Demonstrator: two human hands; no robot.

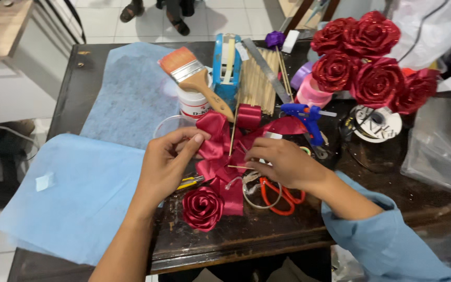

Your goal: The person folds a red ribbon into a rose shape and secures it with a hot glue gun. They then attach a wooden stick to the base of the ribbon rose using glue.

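My left hand (169, 159) pinches a fold of dark red satin ribbon (214, 137) at the middle of the dark table (267, 235). Close to it on the right, my right hand (284, 163) grips the same ribbon where a thin wooden stick (233, 133) crosses it. The ribbon runs down to a finished red satin rose (202, 208) lying near the table's front edge. A spool of red ribbon (248, 116) stands just behind the hands.
Orange-handled scissors (277, 196) lie under my right wrist. A blue glue gun (307, 119), a paintbrush (198, 78) on a white jar, a blue tape dispenser (226, 68), a bundle of sticks (259, 78) and glittery red roses (371, 57) stand behind. Blue sheets (79, 193) cover the left.
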